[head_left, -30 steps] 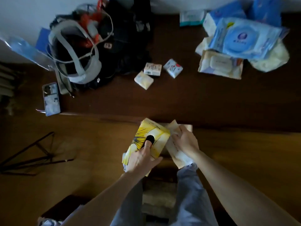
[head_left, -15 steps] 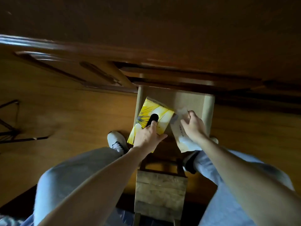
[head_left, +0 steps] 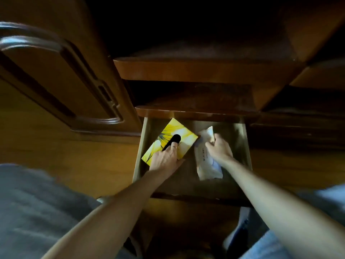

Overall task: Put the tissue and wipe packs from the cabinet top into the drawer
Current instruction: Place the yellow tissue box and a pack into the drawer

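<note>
Two packs held low inside open drawer (head_left: 139, 146). Left hand (head_left: 164, 159), at 9 o'clock, gripping yellow tissue box (head_left: 183, 136), one finger hooked in its dark slot: likely light, stiff, best taken by slot or edges. Right hand (head_left: 219, 149), at 3 o'clock, clutching soft wipe pack (head_left: 203, 159): probably limp, slippery film, best grasped mid-body. Beyond, at 12 o'clock, cabinet shelves (head_left: 186, 71).

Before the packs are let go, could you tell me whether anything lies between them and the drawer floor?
Nothing visible does. The left hand holds the yellow tissue box and the right hand grips the white wipe pack, both already inside the open drawer. The floor showing around them looks bare; directly beneath them is hidden.
</note>
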Demonstrator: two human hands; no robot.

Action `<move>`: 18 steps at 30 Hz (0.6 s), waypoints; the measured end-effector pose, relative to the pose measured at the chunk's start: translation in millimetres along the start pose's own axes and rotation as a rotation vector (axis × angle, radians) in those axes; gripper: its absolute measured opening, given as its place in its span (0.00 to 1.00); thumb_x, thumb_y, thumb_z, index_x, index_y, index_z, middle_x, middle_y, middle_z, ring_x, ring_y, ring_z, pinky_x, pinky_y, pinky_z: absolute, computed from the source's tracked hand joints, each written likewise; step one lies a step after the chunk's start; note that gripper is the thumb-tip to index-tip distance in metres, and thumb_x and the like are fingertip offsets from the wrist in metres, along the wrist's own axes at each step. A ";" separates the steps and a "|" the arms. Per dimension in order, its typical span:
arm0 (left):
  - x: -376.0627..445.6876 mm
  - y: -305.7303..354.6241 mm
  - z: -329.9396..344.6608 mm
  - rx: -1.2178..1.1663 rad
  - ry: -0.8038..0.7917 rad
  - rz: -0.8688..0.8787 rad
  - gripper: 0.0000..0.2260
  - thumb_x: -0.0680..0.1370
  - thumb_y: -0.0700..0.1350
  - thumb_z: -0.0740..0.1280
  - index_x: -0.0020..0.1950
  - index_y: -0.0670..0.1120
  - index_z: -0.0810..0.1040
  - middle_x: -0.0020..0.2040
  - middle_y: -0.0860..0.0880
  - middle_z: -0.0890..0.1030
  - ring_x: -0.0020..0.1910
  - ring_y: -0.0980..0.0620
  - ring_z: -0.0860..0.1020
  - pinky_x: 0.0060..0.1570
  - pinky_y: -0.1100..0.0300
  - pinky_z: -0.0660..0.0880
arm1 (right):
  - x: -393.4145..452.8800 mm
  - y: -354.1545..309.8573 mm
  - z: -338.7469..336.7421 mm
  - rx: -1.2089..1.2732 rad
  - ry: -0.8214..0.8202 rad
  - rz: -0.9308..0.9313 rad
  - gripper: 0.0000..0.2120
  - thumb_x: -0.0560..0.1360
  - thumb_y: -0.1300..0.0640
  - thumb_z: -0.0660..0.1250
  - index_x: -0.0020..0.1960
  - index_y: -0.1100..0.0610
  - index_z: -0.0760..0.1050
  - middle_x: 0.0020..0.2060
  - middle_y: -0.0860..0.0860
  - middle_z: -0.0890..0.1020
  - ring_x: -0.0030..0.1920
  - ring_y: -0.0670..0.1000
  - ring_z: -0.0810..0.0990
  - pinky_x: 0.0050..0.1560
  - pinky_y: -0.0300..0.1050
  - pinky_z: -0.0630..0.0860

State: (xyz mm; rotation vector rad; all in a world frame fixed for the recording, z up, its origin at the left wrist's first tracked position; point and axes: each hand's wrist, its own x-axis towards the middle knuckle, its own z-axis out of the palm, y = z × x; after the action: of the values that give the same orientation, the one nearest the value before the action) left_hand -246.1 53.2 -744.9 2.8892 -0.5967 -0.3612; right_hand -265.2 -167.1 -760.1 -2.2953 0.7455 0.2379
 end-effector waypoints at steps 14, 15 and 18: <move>-42.4 12.7 -38.6 0.068 -0.018 0.079 0.26 0.79 0.58 0.67 0.74 0.50 0.66 0.59 0.47 0.82 0.54 0.43 0.82 0.39 0.56 0.68 | -56.6 -18.4 -52.9 0.086 0.044 0.031 0.22 0.84 0.56 0.58 0.76 0.56 0.59 0.49 0.52 0.76 0.45 0.54 0.81 0.48 0.55 0.82; -39.1 10.9 -34.2 0.069 -0.013 0.086 0.26 0.79 0.58 0.67 0.74 0.51 0.66 0.59 0.48 0.82 0.54 0.44 0.82 0.39 0.56 0.68 | -50.7 -18.6 -47.3 0.097 0.048 0.043 0.21 0.84 0.57 0.59 0.76 0.56 0.59 0.48 0.51 0.75 0.42 0.51 0.80 0.47 0.54 0.82; -29.4 11.4 -18.7 0.038 0.012 0.080 0.26 0.78 0.57 0.69 0.73 0.51 0.67 0.59 0.47 0.82 0.53 0.44 0.82 0.38 0.57 0.68 | -35.9 -11.1 -26.2 0.123 0.050 0.086 0.21 0.84 0.58 0.59 0.74 0.56 0.59 0.48 0.51 0.77 0.39 0.48 0.78 0.42 0.52 0.82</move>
State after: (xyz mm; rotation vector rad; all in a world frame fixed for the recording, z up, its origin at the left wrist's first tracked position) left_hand -271.4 57.1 -718.7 2.8910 -0.7223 -0.3243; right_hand -289.2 -162.3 -721.3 -2.1630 0.8615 0.1695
